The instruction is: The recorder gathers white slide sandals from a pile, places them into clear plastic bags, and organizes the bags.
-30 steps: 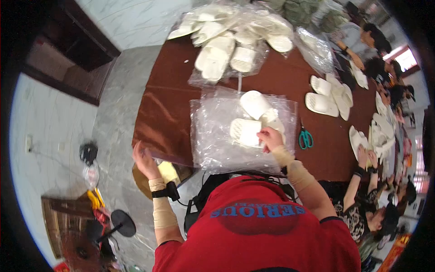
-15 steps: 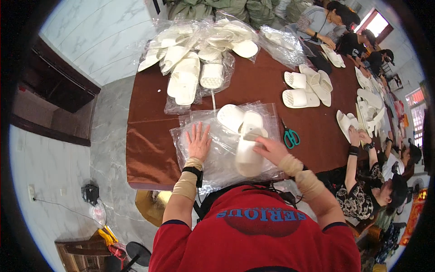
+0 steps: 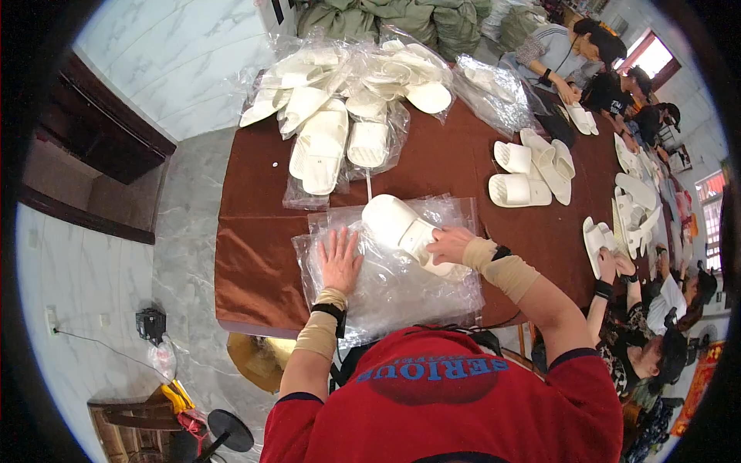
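My left hand (image 3: 340, 261) lies flat, fingers spread, on a stack of clear plastic bags (image 3: 363, 297) at the table's near edge. My right hand (image 3: 450, 245) is closed on a white slipper (image 3: 409, 231) above the same bags. The slipper lies at a slant, one rounded end toward the far left; my fingers cover part of its strap. Whether a second slipper lies under it, I cannot tell. Beyond the bags, to the right, a group of loose white slippers (image 3: 515, 190) sits on the brown cloth.
A heap of bagged white slippers (image 3: 318, 147) covers the far left of the brown-covered table (image 3: 255, 231). Another filled bag (image 3: 498, 92) lies at the far side. Co-workers handle slippers along the right, one person's hands (image 3: 610, 266) close by. Green sacks (image 3: 455, 27) stand behind the table.
My right hand has moved slightly up and right with the slipper, which now lies slanted where two were visible. The green scissors are now mostly hidden behind my right wrist. My left hand stays spread.
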